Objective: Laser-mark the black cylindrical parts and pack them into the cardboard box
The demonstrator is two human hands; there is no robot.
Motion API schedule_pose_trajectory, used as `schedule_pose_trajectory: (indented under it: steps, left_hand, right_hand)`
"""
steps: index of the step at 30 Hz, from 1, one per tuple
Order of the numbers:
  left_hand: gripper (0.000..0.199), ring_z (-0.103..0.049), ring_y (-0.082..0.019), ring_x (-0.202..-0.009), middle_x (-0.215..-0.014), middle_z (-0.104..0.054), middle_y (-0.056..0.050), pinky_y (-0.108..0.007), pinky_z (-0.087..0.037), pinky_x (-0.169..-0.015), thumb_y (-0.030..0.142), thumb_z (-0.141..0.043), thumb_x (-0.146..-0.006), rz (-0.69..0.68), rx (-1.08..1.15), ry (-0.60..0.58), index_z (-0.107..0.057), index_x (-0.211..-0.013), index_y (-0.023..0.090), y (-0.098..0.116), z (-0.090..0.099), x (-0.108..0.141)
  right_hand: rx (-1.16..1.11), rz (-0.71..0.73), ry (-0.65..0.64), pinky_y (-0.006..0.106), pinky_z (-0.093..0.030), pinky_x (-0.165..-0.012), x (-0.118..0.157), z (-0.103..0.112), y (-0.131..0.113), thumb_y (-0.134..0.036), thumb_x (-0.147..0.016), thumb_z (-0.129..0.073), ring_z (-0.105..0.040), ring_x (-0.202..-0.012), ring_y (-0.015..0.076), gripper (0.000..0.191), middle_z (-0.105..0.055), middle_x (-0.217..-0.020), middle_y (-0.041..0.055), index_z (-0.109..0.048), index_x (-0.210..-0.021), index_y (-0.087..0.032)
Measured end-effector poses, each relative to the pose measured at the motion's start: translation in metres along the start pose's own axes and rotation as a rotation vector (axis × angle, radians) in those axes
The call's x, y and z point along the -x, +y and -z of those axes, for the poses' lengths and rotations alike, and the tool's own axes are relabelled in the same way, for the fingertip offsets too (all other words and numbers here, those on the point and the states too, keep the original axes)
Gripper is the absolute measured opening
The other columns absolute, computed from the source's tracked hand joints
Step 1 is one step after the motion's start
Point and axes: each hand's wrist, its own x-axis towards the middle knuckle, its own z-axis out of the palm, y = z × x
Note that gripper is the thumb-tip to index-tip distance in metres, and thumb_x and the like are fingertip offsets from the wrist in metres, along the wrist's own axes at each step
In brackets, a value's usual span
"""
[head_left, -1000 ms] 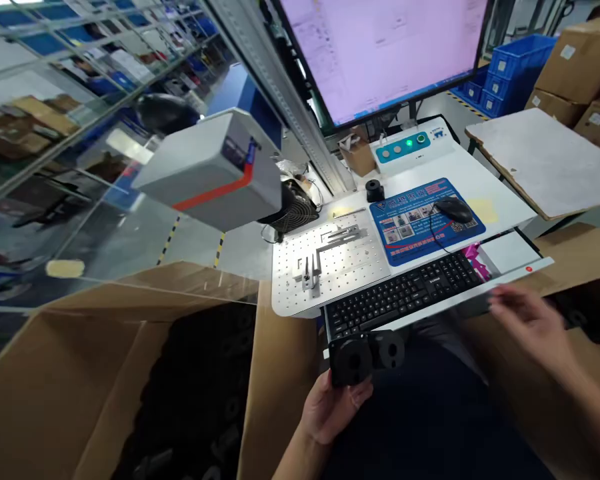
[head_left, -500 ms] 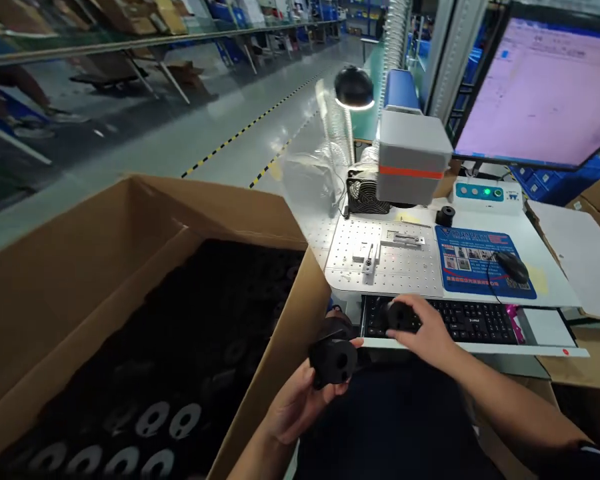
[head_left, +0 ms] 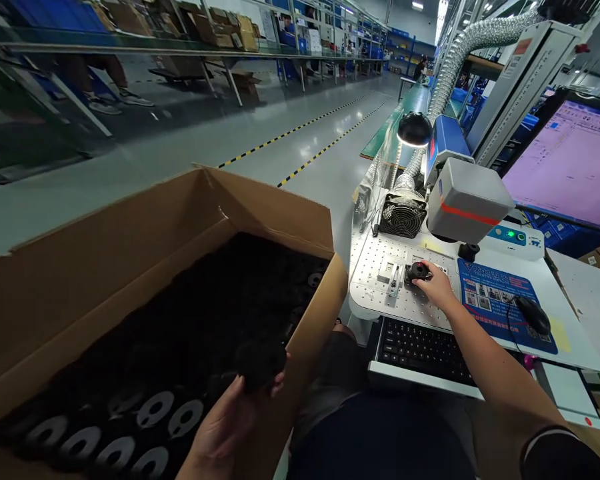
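Note:
My left hand is closed around a dark round part, held over the near right side of a cardboard box. Many black parts fill the box, some showing pale rings. On the perforated metal plate, my right hand grips a black cylindrical part by its right side, at the small metal fixture. The grey machine head hangs just above and behind that hand.
Another black part stands behind the blue mat, which bears a mouse. A keyboard sits below the plate's front edge. A fan, lamp and monitor stand beyond.
My right hand has carried its black part from above the keyboard forward to the fixture. My left hand has moved left over the box with its part. The view has shifted.

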Motion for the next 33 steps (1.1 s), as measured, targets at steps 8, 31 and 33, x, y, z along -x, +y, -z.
schedule_pose_trajectory:
  steps: [8, 31, 33]
  left_hand:
    - [0.049, -0.071, -0.033, -0.103, -0.131, -0.074, -0.015, -0.037, -0.063, -0.080, 0.054, -0.078, -0.085, 0.014, 0.075, -0.050, -0.079, -0.123, 0.023, -0.010, 0.022, -0.015]
    - [0.062, -0.070, -0.029, -0.096, -0.136, -0.072, -0.017, -0.035, -0.065, -0.078, 0.055, -0.088, -0.073, 0.040, 0.045, 0.009, -0.080, -0.122, 0.019, -0.001, 0.012, -0.016]
    - [0.064, -0.068, -0.028, -0.097, -0.138, -0.070, -0.016, -0.035, -0.065, -0.077, 0.056, -0.086, -0.074, 0.044, 0.046, -0.014, -0.078, -0.126, 0.019, -0.001, 0.012, -0.015]
  right_hand:
    - [-0.035, -0.032, 0.017, 0.052, -0.054, -0.107, -0.001, -0.010, 0.002, -0.033, -0.074, -0.077, -0.068, -0.123, 0.0334, 0.077, -0.067, -0.144, 0.0112, -0.061, -0.148, -0.025]
    - [-0.100, -0.098, 0.268, 0.051, -0.053, -0.106, 0.028, -0.034, 0.014, -0.038, -0.077, -0.070, -0.069, -0.113, 0.0319, 0.057, -0.075, -0.121, 0.0120, -0.067, -0.131, -0.020]
    - [-0.089, -0.110, 0.258, 0.052, -0.053, -0.107, 0.027, -0.034, 0.013, -0.037, -0.078, -0.069, -0.069, -0.115, 0.0325, 0.057, -0.074, -0.123, 0.0124, -0.067, -0.132, -0.020]
